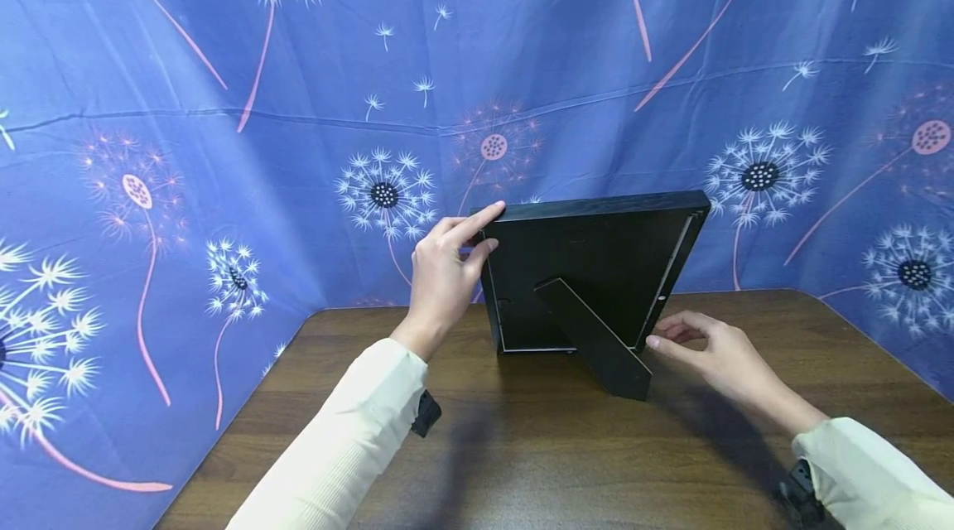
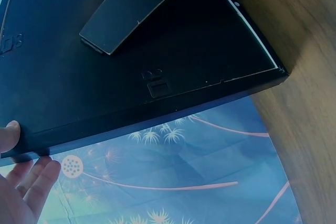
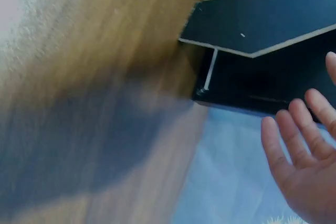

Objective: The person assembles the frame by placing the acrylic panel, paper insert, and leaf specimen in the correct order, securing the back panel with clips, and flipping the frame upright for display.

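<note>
A black picture frame (image 1: 589,240) stands on the table with its back facing me, propped on its slanted stand leg (image 1: 596,339). My left hand (image 1: 445,265) pinches the frame's upper left corner, thumb on the back and fingers along the outer edge. The left wrist view shows this hand (image 2: 23,192) at the edge of the frame (image 2: 105,87). Close to the frame's lower right side is my right hand (image 1: 719,352), its fingers loosely bent. In the right wrist view this hand (image 3: 310,166) has its fingers spread beside the frame (image 3: 252,77), holding nothing.
Under the frame is a brown wooden table (image 1: 514,455), its rounded far corners near the backdrop. A blue cloth (image 1: 313,207) printed with white and pink dandelions hangs behind the table and down its left and right sides.
</note>
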`<state>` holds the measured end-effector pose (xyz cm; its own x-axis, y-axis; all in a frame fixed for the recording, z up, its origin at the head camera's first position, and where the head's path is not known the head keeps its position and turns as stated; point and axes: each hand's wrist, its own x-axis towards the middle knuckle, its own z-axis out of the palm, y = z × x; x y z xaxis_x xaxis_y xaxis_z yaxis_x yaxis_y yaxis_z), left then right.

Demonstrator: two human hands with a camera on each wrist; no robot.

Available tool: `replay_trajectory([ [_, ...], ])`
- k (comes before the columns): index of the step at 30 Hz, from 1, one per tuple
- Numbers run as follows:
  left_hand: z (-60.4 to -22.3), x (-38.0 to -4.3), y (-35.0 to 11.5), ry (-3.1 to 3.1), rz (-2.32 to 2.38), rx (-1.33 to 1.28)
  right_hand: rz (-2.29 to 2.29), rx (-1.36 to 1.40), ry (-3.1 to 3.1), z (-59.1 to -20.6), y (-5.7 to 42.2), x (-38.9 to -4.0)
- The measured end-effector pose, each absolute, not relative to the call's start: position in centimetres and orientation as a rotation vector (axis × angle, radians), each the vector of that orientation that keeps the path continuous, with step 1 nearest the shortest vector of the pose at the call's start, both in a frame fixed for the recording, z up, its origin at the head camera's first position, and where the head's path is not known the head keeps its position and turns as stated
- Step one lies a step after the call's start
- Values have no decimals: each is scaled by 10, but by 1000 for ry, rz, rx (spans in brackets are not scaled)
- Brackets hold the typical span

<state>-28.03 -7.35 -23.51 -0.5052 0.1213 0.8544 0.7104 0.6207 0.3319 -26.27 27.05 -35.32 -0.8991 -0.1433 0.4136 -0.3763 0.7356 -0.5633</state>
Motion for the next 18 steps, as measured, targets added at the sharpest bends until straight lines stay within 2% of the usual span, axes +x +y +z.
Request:
replay_trajectory([
  [8, -235, -278, -73, -2010, -886, -638, 953, 612, -2580, -363, 253, -265],
  [18, -234, -279, -72, -2010, -886, -630, 962, 624, -2589, -370, 236, -270],
])
